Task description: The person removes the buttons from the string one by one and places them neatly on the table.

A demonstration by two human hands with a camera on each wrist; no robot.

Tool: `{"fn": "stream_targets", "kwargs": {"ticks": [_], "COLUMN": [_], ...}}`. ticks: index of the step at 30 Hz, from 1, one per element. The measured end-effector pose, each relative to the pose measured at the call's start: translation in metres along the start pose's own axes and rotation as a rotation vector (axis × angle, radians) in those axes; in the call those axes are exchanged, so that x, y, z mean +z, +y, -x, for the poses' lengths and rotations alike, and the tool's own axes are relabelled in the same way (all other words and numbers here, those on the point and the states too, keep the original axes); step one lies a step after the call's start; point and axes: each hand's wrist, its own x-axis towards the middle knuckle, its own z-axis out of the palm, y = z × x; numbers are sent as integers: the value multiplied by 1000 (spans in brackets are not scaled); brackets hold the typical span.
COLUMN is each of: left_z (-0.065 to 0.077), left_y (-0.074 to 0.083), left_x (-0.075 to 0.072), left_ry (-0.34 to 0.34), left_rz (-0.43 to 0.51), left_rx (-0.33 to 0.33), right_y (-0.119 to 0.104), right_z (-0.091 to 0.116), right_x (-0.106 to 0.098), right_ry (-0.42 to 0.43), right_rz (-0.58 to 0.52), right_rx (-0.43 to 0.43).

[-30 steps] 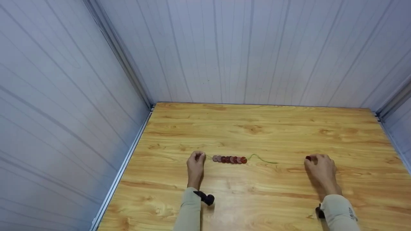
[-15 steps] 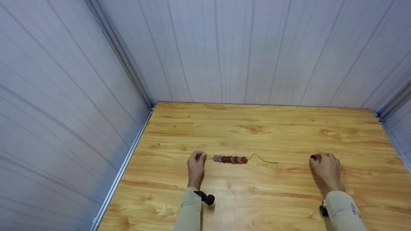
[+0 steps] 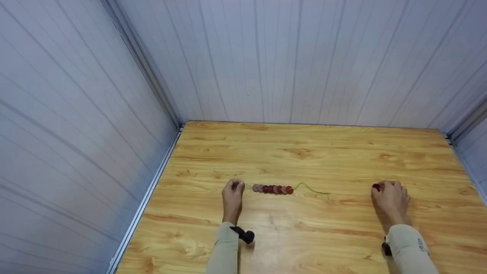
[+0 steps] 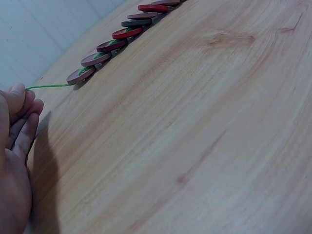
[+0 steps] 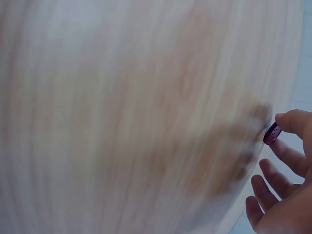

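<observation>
In the head view, several round buttons (image 3: 272, 189) in dull pink, red and dark tones lie overlapping in a row on the table. A green string (image 4: 48, 86) runs through them, and my left hand (image 3: 232, 192) pinches its left end between thumb and fingers. The string's other end curls loosely on the wood past the last red button. Far to the right, my right hand (image 3: 392, 198) holds a single dark red button (image 5: 272, 134) between thumb and index finger. In the right wrist view its small holes show, and the other fingers are spread behind it.
The wood-grain table (image 3: 300, 152) meets a white panelled wall (image 3: 247, 68) at the back. A metal rail (image 3: 148, 198) follows the table's left side, with another panel beyond it. Black wrist straps (image 3: 243, 235) sit over both sleeves.
My right hand has shifted to the right with the button still pinched. The left hand, the string and the row of buttons have stayed in place.
</observation>
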Motion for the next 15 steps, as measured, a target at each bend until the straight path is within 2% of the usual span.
{"fn": "stream_targets", "kwargs": {"ticks": [10, 15], "left_z": [1, 1], "left_y": [1, 1], "left_x": [-1, -1], "left_ry": [-7, -25], "left_rz": [-16, 6], "left_rx": [8, -4], "right_y": [-1, 0], "right_z": [0, -1], "right_x": [3, 2], "right_ry": [9, 10], "right_rz": [-9, -2], "right_rx": [10, -4]}}
